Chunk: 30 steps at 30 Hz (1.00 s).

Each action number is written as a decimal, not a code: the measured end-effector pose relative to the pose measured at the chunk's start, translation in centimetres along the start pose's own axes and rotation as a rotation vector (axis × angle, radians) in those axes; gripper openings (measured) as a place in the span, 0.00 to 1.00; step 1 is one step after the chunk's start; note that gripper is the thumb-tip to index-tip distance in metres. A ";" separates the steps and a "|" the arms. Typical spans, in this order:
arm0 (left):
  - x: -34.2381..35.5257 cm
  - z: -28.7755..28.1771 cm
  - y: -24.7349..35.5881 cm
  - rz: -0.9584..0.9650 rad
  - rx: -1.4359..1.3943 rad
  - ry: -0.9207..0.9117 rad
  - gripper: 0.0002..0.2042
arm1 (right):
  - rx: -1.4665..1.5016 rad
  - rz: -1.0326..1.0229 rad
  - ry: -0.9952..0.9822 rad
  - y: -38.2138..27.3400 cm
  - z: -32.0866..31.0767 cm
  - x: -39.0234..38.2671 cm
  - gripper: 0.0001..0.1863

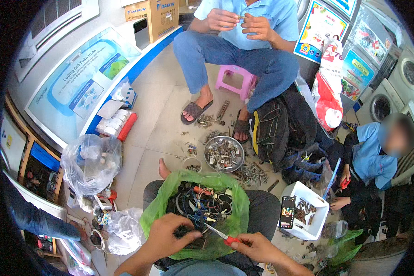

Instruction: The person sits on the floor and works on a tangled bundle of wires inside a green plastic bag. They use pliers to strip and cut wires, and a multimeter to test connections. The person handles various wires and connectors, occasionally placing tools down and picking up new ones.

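Note:
An open green plastic bag sits in my lap, filled with tangled wires in blue, white, red and black. Over its near edge, my left hand is closed, thumb toward fingers, around something dark that I cannot make out. My right hand grips a red-handled tool with a narrow silver end. That end points left into the wires, close to my left fingertips. Whether it is a knife or pliers I cannot tell.
Ahead stand a metal bowl of small hardware and loose screws. A white bin at right has a phone at its edge. Clear plastic bags lie left. One person sits on a pink stool; another crouches at right.

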<state>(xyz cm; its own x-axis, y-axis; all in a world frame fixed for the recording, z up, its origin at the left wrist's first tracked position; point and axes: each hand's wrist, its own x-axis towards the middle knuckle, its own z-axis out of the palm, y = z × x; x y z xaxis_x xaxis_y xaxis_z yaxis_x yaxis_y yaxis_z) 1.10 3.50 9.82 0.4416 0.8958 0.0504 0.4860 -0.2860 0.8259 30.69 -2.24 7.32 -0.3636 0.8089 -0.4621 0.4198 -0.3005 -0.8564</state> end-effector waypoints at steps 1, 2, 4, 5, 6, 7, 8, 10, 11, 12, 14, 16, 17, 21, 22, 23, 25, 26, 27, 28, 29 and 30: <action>0.3 0.1 0.2 0.026 0.069 0.100 0.12 | -0.019 -0.062 0.017 -0.4 -0.2 -0.2 0.17; 0.4 0.0 0.4 0.044 0.140 0.199 0.14 | -0.034 -0.123 0.026 -0.8 -0.2 -0.4 0.16; 2.1 -0.2 0.4 0.247 0.176 0.073 0.16 | -0.072 -0.209 0.033 -0.9 -0.3 -0.5 0.15; 3.0 0.1 0.0 0.355 0.184 0.006 0.18 | -0.100 -0.227 0.037 -0.7 -0.5 -0.6 0.15; 3.3 0.6 -0.6 0.340 0.073 -0.092 0.16 | -0.127 -0.247 0.042 -0.6 -0.7 -0.7 0.15; 3.4 1.0 -1.1 0.248 -0.063 -0.129 0.15 | -0.138 -0.273 0.080 -0.3 -0.7 -0.8 0.14; 3.2 1.2 -1.6 0.155 -0.196 -0.166 0.14 | -0.148 -0.300 0.119 0.1 -0.7 -1.0 0.14; 2.8 0.9 -1.8 0.050 -0.307 -0.159 0.10 | -0.154 -0.367 0.173 0.3 -0.4 -0.9 0.13; 2.6 1.1 -1.7 0.024 -0.354 -0.164 0.10 | -0.151 -0.392 0.194 0.4 -0.1 -1.0 0.13; 2.5 1.3 -1.7 -0.002 -0.400 -0.167 0.10 | -0.149 -0.418 0.213 0.5 0.0 -1.1 0.12; 2.2 1.3 -1.9 -0.041 -0.473 -0.192 0.10 | -0.128 -0.439 0.219 0.7 0.2 -1.2 0.12; 2.0 1.0 -2.5 -0.064 -0.528 -0.237 0.10 | -0.139 -0.512 0.251 0.8 0.2 -1.1 0.12; 2.0 0.7 -2.3 -0.023 -0.442 -0.188 0.09 | -0.153 -0.560 0.272 1.0 0.2 -0.7 0.13; 2.0 1.8 -1.9 -0.027 -0.130 0.013 0.06 | -0.321 -0.546 0.371 3.3 1.4 0.4 0.19; 1.5 1.9 -1.4 -0.060 -0.119 0.061 0.06 | -0.293 -0.613 0.408 3.3 2.3 0.6 0.20; 1.1 2.0 -1.5 -0.108 -0.060 0.139 0.08 | -0.181 -0.671 0.382 3.2 2.4 0.4 0.21; 1.4 2.1 -2.6 -0.192 -0.098 0.226 0.10 | -0.061 -0.756 0.418 3.0 2.3 0.2 0.22; 1.9 2.3 -3.6 -0.255 -0.213 0.215 0.12 | -0.042 -0.754 0.468 2.9 2.2 0.1 0.23; 2.0 2.5 -4.1 -0.318 -0.326 0.206 0.13 | -0.023 -0.753 0.518 3.0 2.1 0.1 0.23; 1.3 2.6 -3.7 -0.338 -0.246 0.164 0.16 | -0.029 -0.730 0.518 3.2 2.0 0.1 0.22; 1.4 3.1 -3.5 -0.269 -0.133 0.220 0.15 | -0.069 -0.705 0.521 3.3 1.7 0.2 0.22; 1.5 3.6 -3.3 -0.198 -0.020 0.277 0.15 | -0.108 -0.682 0.523 3.4 1.7 0.4 0.21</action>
<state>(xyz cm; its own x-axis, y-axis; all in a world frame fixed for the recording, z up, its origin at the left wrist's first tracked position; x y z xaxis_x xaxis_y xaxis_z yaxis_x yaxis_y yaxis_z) 2.86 4.54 5.11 0.1165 0.9925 0.0362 0.5258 -0.0926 0.8456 30.59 -3.76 3.84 -0.1468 0.9315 0.3327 0.3353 0.3633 -0.8692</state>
